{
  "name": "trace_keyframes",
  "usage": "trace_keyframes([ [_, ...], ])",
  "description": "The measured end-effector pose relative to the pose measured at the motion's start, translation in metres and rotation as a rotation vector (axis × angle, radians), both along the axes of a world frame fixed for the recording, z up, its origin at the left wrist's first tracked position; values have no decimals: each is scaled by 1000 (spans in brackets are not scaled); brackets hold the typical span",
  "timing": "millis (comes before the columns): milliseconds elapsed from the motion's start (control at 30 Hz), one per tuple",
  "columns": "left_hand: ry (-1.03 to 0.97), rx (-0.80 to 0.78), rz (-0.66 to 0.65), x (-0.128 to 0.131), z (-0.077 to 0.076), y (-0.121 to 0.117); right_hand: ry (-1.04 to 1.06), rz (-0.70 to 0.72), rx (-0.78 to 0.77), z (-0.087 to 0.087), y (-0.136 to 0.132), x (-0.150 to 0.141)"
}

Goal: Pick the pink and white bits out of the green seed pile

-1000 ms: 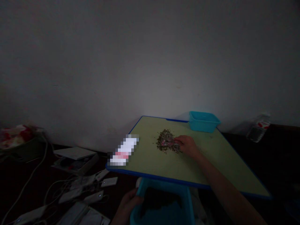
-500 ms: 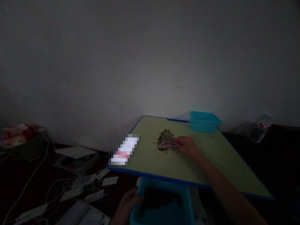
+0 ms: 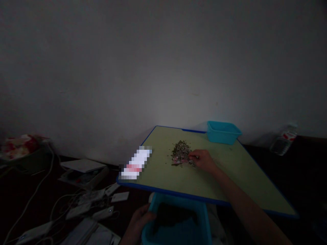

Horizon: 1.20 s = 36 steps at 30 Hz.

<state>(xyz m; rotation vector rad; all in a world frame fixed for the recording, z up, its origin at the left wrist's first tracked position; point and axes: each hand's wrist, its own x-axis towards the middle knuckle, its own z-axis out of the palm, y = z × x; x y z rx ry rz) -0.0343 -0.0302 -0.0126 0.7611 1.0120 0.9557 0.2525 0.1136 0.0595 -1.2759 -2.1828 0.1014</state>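
A small heap of dark green and pink bits (image 3: 181, 152) lies on a pale green table (image 3: 237, 170) with a blue rim. My right hand (image 3: 203, 160) rests at the heap's right edge, fingers curled and pinched against the bits; what they hold is too small to make out. My left hand (image 3: 139, 221) grips the left rim of a blue tub (image 3: 203, 217) below the table's near edge; the tub's inside is dark.
A second blue tub (image 3: 222, 131) stands at the table's far corner by the wall. A blurred white and pink patch (image 3: 135, 163) lies on the table's left edge. Cables and flat white devices (image 3: 84, 204) litter the floor at left. A plastic bottle (image 3: 282, 141) lies at right.
My right hand has shifted slightly left and toward me along the heap's edge, dragging a few bits with it. The left hand stays on the tub.
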Motion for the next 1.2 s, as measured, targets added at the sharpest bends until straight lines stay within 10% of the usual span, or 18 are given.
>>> trace_keyframes([
  [1000,42,-98,110,-5,-24,4,106,122,-191,1,-5,-4],
  [1200,-14,21,-27,-2,0,-1,149,151,-250,-1,-4,-2],
])
